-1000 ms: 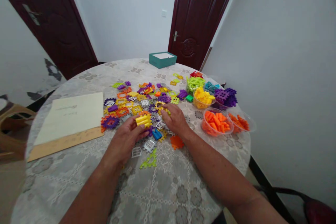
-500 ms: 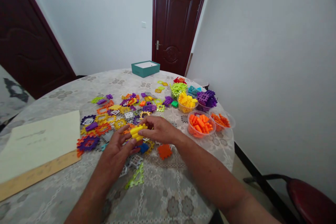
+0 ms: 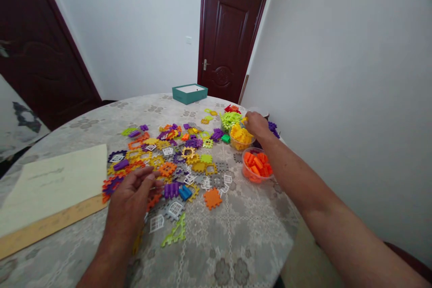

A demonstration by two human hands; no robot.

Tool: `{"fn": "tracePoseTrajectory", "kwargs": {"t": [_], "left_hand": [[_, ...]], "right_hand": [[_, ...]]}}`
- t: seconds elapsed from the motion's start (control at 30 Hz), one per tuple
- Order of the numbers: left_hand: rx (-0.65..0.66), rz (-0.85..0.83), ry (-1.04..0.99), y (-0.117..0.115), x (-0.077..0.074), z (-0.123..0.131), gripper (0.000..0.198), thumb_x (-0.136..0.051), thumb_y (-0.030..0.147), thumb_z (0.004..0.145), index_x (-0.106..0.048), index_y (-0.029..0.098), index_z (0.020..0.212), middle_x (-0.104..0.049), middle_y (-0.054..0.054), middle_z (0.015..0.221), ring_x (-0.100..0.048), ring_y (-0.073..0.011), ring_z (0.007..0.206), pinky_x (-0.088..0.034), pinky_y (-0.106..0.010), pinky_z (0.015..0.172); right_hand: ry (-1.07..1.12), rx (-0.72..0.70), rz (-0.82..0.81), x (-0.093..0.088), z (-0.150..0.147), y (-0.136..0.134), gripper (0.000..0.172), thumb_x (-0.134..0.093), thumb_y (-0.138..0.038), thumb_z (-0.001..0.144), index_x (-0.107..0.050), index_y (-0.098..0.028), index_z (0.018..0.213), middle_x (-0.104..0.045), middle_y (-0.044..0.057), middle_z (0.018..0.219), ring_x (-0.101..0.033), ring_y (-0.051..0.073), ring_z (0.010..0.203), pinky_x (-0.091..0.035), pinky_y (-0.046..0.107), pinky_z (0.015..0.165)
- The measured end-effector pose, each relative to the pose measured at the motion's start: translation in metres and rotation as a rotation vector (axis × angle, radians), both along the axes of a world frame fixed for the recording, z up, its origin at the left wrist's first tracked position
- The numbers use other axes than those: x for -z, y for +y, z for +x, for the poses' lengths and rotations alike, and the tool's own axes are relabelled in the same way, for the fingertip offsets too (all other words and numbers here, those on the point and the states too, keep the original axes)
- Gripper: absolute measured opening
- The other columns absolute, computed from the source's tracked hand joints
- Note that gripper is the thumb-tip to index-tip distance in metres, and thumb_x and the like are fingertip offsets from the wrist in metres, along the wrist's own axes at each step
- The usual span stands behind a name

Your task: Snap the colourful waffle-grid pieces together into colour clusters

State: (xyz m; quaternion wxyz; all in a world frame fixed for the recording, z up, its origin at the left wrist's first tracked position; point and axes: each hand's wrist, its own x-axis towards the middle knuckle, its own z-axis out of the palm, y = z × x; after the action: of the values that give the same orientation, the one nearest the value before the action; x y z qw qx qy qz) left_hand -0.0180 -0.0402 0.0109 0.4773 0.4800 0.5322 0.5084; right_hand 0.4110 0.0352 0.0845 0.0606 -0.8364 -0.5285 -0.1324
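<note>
Right grip [image 3: 258,125] pinches yellow piece [image 3: 244,120] over yellow-filled bowl [image 3: 238,146]; left grip [image 3: 130,195] open, empty.

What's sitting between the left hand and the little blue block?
A purple ridged plastic block lies between the left hand and the small blue plastic block, seen in the head view.

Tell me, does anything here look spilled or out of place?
Mixed-colour loose pieces lie strewn across the tablecloth by the left hand, though the bowl of yellow pieces and bowl of orange pieces near the right hand are sorted. Nothing looks broken.
</note>
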Motion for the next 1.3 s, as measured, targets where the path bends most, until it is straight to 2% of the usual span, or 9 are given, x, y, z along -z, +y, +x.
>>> {"fn": "tracePoseTrajectory", "kwargs": {"t": [0.23,0.4,0.63,0.77,0.9,1.0,1.1,1.17,1.3], "left_hand": [[-0.047,0.002,-0.094,0.003,0.000,-0.008,0.034,-0.077,0.037,0.082,-0.071,0.019,0.111,-0.077,-0.009,0.108,-0.074,-0.0185,0.078,-0.065,-0.032,0.070],[-0.077,0.050,-0.147,0.003,-0.003,-0.013,0.032,-0.076,0.036,0.082,-0.071,0.018,0.108,-0.076,-0.009,0.108,-0.071,-0.0160,0.076,-0.064,-0.031,0.070],[-0.133,0.094,-0.254,0.007,-0.008,-0.024,0.031,-0.075,0.033,0.080,-0.072,0.016,0.106,-0.076,-0.009,0.101,-0.069,-0.0145,0.071,-0.062,-0.030,0.066],[-0.167,0.092,-0.341,0.009,-0.012,-0.035,0.032,-0.077,0.030,0.076,-0.072,0.015,0.104,-0.075,-0.007,0.098,-0.067,-0.0126,0.069,-0.061,-0.028,0.064],[-0.179,0.109,-0.420,0.012,-0.015,-0.042,0.030,-0.078,0.029,0.074,-0.072,0.015,0.100,-0.075,-0.006,0.096,-0.065,-0.0119,0.066,-0.060,-0.028,0.061],[-0.188,0.113,-0.453,0.013,-0.016,-0.044,0.029,-0.079,0.028,0.073,-0.071,0.016,0.097,-0.074,-0.005,0.092,-0.064,-0.0118,0.063,-0.059,-0.028,0.059],[-0.193,0.111,-0.461,0.012,-0.017,-0.046,0.029,-0.079,0.028,0.071,-0.070,0.016,0.097,-0.074,-0.004,0.091,-0.064,-0.0115,0.062,-0.059,-0.028,0.058],[-0.199,0.114,-0.463,0.011,-0.018,-0.048,0.030,-0.079,0.028,0.071,-0.070,0.015,0.096,-0.074,-0.005,0.092,-0.063,-0.0114,0.062,-0.059,-0.028,0.058],[-0.228,0.119,-0.469,0.008,-0.022,-0.053,0.028,-0.077,0.026,0.070,-0.069,0.016,0.095,-0.073,-0.004,0.089,-0.063,-0.0114,0.061,-0.058,-0.027,0.058]], "right_hand": [[0.012,-0.004,-0.151,0.018,0.008,0.007,0.036,-0.054,-0.028,0.102,-0.069,-0.009,0.130,-0.071,0.026,0.127,-0.069,0.029,0.118,-0.050,0.036,0.098],[-0.002,-0.038,-0.231,0.018,0.019,0.013,0.043,-0.050,-0.040,0.103,-0.070,-0.015,0.131,-0.071,0.022,0.132,-0.068,0.030,0.121,-0.051,0.036,0.097],[-0.081,-0.079,-0.230,0.014,0.020,0.009,0.041,-0.048,-0.036,0.102,-0.075,-0.016,0.124,-0.074,0.020,0.126,-0.070,0.030,0.117,-0.051,0.037,0.095],[-0.135,-0.065,-0.100,-0.002,0.000,-0.004,0.042,-0.050,-0.037,0.102,-0.073,-0.013,0.126,-0.073,0.023,0.125,-0.071,0.033,0.113,-0.052,0.040,0.093],[-0.050,-0.331,-0.003,-0.006,-0.056,-0.024,0.038,-0.050,-0.033,0.103,-0.072,-0.016,0.129,-0.073,0.018,0.128,-0.068,0.029,0.116,-0.050,0.037,0.101],[0.092,-0.588,-0.030,0.016,-0.112,-0.037,0.034,-0.051,-0.033,0.104,-0.073,-0.020,0.126,-0.073,0.013,0.129,-0.067,0.025,0.118,-0.048,0.036,0.106],[0.166,-0.701,-0.022,0.052,-0.158,-0.038,0.033,-0.054,-0.030,0.103,-0.071,-0.020,0.129,-0.072,0.012,0.131,-0.065,0.025,0.123,-0.046,0.038,0.111],[0.162,-0.715,-0.052,0.075,-0.178,-0.032,0.034,-0.055,-0.029,0.103,-0.069,-0.019,0.131,-0.071,0.014,0.132,-0.063,0.027,0.125,-0.045,0.039,0.112],[0.123,-0.586,-0.085,0.104,-0.198,-0.017,0.036,-0.054,-0.031,0.102,-0.067,-0.018,0.133,-0.071,0.018,0.127,-0.064,0.030,0.122,-0.047,0.042,0.108]]}}
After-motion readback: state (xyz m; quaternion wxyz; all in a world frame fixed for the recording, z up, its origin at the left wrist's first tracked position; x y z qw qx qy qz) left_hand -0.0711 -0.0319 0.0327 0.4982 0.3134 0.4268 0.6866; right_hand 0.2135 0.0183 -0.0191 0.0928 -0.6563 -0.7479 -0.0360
